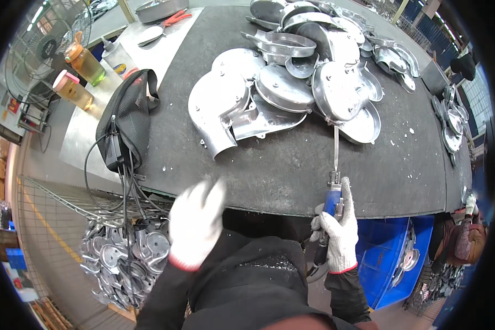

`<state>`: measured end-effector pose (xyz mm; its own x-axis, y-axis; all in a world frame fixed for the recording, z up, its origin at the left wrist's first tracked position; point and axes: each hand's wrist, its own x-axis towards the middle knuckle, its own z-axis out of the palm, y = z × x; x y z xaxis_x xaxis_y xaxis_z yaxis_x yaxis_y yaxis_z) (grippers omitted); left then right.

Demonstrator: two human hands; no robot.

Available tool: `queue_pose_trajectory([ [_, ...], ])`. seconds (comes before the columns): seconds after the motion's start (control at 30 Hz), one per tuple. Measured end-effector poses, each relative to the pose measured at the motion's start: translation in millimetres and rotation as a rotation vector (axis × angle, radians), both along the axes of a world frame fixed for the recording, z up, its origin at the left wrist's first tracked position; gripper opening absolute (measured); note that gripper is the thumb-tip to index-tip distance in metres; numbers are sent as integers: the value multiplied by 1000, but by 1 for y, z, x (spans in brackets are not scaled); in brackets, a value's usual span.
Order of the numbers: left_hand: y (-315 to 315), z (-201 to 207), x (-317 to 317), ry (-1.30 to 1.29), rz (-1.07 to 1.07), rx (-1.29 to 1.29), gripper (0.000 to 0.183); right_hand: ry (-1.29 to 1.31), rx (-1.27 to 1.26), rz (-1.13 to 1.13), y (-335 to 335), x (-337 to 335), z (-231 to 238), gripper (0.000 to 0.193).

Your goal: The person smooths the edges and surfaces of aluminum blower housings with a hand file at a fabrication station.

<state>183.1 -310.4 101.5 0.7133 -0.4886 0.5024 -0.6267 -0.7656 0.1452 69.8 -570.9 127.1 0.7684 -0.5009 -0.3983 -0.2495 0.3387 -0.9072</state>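
Note:
My right hand (341,234), in a white knit glove, is wrapped round a blue-bodied power file (331,201). Its long flat blade points away from me over the dark worktop (258,184), the tip close to a shiny metal housing cover (338,91). My left hand (197,223), also gloved, hovers at the table's near edge. Its fingers look stretched out and slightly smeared by motion, with nothing seen in them. Nearest to it on the table lies a silvery metal housing (217,107) with a curved spout, at the front of a heap of similar castings (300,44).
A black bag (127,113) with cables lies at the left, beside two drink bottles (86,63) and red-handled pliers (177,18). Below the edge stand a wire cage of castings (126,253) and a blue bin (382,261). Another person (467,239) is at far right.

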Motion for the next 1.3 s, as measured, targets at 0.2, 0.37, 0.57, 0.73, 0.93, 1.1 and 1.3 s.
queue_pose_trajectory([
  [0.2,-29,13,102,-81,116,289,33,-14,-4,70,1,-4,-7,94],
  [0.37,9,25,64,78,321,-766,24,-1,-90,106,-7,-15,-26,94],
  [0.57,-58,3,-71,782,364,-1321,40,-48,-35,112,-7,-15,-20,90],
  [0.73,-70,29,-64,1174,21,-627,18,64,-111,304,-16,-32,-1,85],
  [0.93,11,14,-12,199,-46,-70,65,91,-798,814,-33,-64,22,84],
  [1.1,17,-43,18,190,-173,-126,82,335,-499,836,-60,-85,19,76],
  [1.3,22,-43,24,228,-170,-93,80,626,-805,1025,-54,-72,35,67],
])
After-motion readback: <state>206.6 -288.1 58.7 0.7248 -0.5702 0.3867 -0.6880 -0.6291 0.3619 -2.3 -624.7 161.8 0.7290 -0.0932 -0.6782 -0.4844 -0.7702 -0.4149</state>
